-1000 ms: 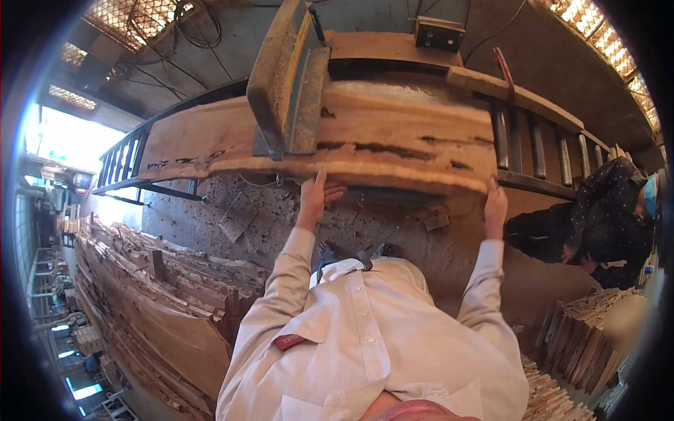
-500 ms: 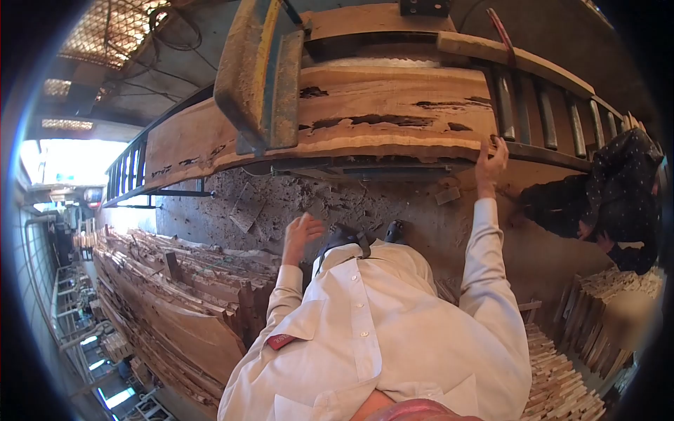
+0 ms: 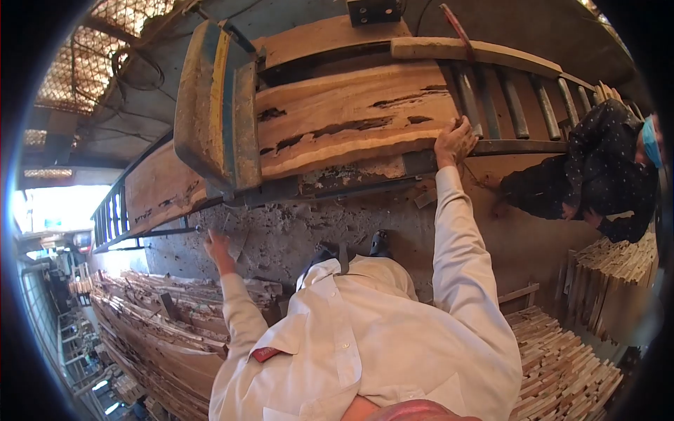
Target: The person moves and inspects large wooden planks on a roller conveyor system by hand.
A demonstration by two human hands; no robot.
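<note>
A long wooden slab [image 3: 337,112] with dark cracks and a live edge lies on a metal roller bed, passing beneath the blue and yellow machine frame [image 3: 217,105]. My right hand [image 3: 455,144] grips the slab's near right corner, fingers curled over its end. Low on the left, my left hand [image 3: 219,249] is held out over the floor, apart from the slab, with nothing visible in it. Its fingers are small and somewhat blurred but look extended. Close to them is the end of a dark metal bar [image 3: 168,231].
Rollers [image 3: 516,109] continue to the right, with a timber beam [image 3: 484,55] along their far side. A person in dark clothes [image 3: 604,165] is at the right. Stacked boards [image 3: 154,316] and bundled wood strips [image 3: 562,358] flank me. Chips and scraps litter the floor [image 3: 302,224].
My left hand has moved left and away from my body, toward the bar. My right hand stays at the slab's corner. The view has shifted, and the slab's near edge sits differently against the machine bed.
</note>
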